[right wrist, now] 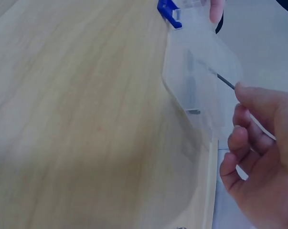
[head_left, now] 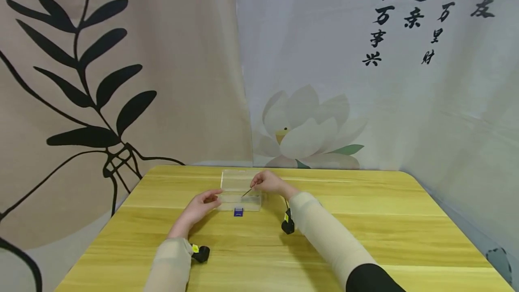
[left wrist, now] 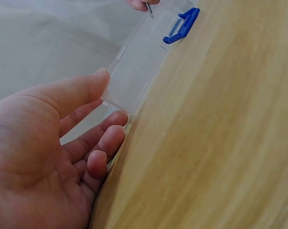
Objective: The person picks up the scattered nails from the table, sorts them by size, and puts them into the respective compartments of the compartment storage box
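Observation:
A clear plastic box [head_left: 253,204] lies on the table with its lid [head_left: 233,180] raised at the back. On its front is a blue latch [head_left: 238,212]. My left hand [head_left: 199,207] holds the box's left end, thumb at one corner and fingers bent beside the edge, as the left wrist view shows. Over the box, my right hand [head_left: 268,182] pinches a thin dark metal rod [right wrist: 225,81] between thumb and forefinger. The rod slants down toward the inside; its exact kind is unclear. Another small metal piece [right wrist: 193,111] shows at the box's near end in the right wrist view.
The box stands near the back edge of the wooden table [head_left: 365,220]. A printed cloth [head_left: 194,80] hangs behind it. Small black cameras [head_left: 288,223] sit at both wrists, just above the tabletop.

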A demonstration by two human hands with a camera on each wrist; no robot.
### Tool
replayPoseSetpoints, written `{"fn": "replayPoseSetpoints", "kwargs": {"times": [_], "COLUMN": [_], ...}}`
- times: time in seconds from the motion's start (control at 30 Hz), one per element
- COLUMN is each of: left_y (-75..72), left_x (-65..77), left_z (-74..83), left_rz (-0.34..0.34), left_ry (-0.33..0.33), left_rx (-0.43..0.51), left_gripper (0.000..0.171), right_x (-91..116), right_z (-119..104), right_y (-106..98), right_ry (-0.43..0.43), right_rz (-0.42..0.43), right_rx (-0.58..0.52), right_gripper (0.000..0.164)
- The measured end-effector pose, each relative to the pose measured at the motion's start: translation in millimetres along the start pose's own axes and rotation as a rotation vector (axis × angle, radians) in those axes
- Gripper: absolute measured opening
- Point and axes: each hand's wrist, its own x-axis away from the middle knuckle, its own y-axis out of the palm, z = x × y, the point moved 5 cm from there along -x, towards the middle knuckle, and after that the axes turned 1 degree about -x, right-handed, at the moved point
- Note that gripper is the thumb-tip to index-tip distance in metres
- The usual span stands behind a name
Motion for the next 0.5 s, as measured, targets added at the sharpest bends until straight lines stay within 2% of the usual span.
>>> {"fn": "replayPoseSetpoints", "kwargs": {"times": [0.27,0.5], "left_y": [-0.1,0.2], "left_x": [0.7,-1.8], "left_z": [-0.6,-3.9], "left_rz": [-0.005,-0.006], "left_ry": [0.014,-0.003], "left_rx": [-0.002,0.025], "left_gripper": [0.041,0.041], "right_x": [0.9,4.4], "right_z": [-0.3,2.9], "right_y": [2.3,-1.6], "right_ry": [0.005,0.018], "right_rz": [0.003,0.005], "right_rx": [0.050,0.028], "right_gripper": [0.006,0.011]}}
